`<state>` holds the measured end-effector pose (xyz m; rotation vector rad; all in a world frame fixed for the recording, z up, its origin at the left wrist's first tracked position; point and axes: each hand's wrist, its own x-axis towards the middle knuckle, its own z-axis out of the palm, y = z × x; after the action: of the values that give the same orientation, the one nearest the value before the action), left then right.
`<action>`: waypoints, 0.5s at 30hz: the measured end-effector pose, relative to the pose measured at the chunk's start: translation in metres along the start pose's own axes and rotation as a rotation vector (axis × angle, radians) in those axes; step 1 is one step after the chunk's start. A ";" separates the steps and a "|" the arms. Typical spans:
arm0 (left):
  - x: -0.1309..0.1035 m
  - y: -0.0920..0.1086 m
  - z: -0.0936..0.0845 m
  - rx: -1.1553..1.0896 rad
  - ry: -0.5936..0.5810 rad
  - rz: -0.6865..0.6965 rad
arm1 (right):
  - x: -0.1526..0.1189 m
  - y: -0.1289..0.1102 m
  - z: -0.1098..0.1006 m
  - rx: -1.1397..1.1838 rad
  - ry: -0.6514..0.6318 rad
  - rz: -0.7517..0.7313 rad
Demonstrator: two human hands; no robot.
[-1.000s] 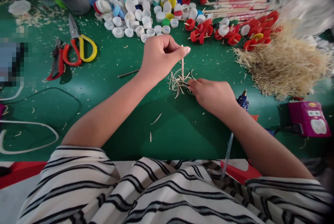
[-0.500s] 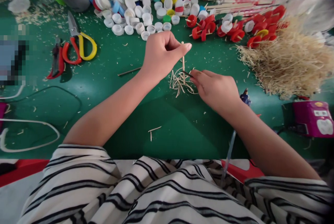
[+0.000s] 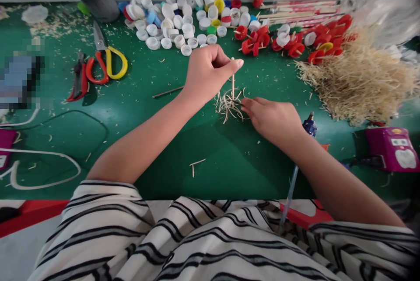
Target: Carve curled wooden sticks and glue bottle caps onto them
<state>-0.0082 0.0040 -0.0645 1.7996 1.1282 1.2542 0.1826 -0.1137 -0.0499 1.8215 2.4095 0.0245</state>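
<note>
My left hand (image 3: pixel 210 71) pinches the top of a thin wooden stick (image 3: pixel 233 86) and holds it upright over the green table. Curled wood shavings (image 3: pixel 226 108) spread around the stick's lower end. To the right, my right hand (image 3: pixel 271 115) is closed on a small dark blade (image 3: pixel 236 102), which touches or nearly touches the stick low down among the shavings. Most of the blade and whatever handle it has are hidden by the fingers. Behind my left wrist lies a thin dark rod (image 3: pixel 168 92).
Bottle caps (image 3: pixel 179 22) crowd the back, with red caps on sticks (image 3: pixel 256 40) beside them. Scissors (image 3: pixel 110 60) and red-handled pruners (image 3: pixel 78 78) lie left. A heap of wood fibres (image 3: pixel 357 80), a glue gun (image 3: pixel 309 124) and a purple power socket (image 3: pixel 392 149) stand right.
My right hand and the blade have moved slightly down along the stick. My left hand still pinches the stick's top. The whole view has shifted a little.
</note>
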 end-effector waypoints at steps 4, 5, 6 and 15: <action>0.000 0.008 0.000 0.000 0.034 -0.046 | 0.001 0.000 -0.001 -0.022 -0.052 -0.022; -0.001 0.010 0.000 0.000 0.035 -0.035 | 0.002 0.000 -0.003 -0.016 -0.043 -0.019; -0.002 0.012 0.000 -0.002 0.034 -0.020 | 0.003 -0.001 -0.005 -0.008 -0.024 -0.008; -0.005 0.021 0.001 -0.022 -0.040 0.015 | 0.013 -0.006 -0.015 0.038 0.138 0.062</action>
<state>-0.0019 -0.0094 -0.0484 1.8116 1.0766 1.2296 0.1723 -0.1024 -0.0369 1.9729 2.4585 0.1152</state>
